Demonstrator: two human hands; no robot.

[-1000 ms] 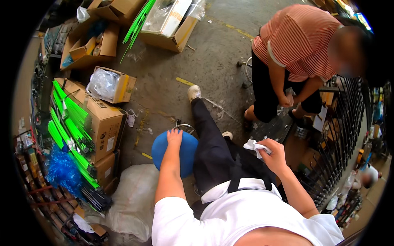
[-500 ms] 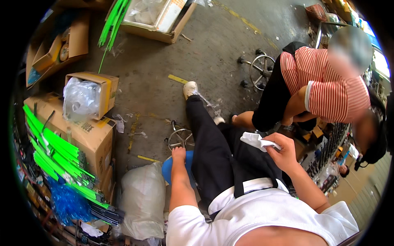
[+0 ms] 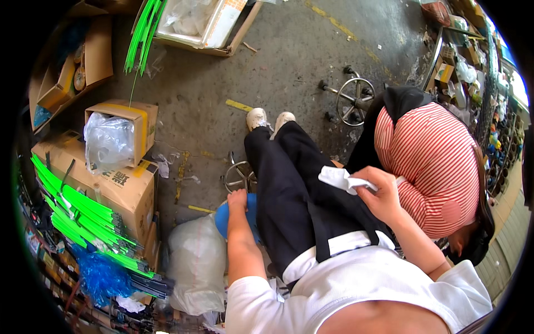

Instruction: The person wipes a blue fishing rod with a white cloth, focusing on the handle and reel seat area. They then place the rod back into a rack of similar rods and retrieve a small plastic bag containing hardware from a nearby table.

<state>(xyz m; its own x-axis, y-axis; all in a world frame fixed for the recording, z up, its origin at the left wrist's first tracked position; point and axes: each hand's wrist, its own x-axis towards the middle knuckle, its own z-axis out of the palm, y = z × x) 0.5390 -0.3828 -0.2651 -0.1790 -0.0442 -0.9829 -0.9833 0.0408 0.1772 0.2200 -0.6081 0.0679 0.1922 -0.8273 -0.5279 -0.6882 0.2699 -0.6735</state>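
My right hand (image 3: 380, 193) is raised over my lap, its thumb and fingers pinching a crumpled white tissue (image 3: 335, 177). One end of the tissue sticks out to the left, past the fingertips. Down at my left side, my left hand (image 3: 237, 200) is closed on the rim of a blue stool seat (image 3: 222, 219), its arm stretched straight. Below the hand shows the stool's metal ring and wheeled base (image 3: 238, 177). My legs, in black trousers, reach out across the floor.
A co-worker in a red-striped shirt (image 3: 431, 150) bends down close on my right, beside another wheeled stool base (image 3: 356, 101). Left are cardboard boxes (image 3: 119, 186), bright green strips (image 3: 83, 209), a blue plastic bag (image 3: 100, 275) and a bulky whitish sack (image 3: 194, 264).
My right foot has moved forward beside the left one. The co-worker has bent lower and nearer to me. Both my hands keep their holds on the tissue and the stool seat.
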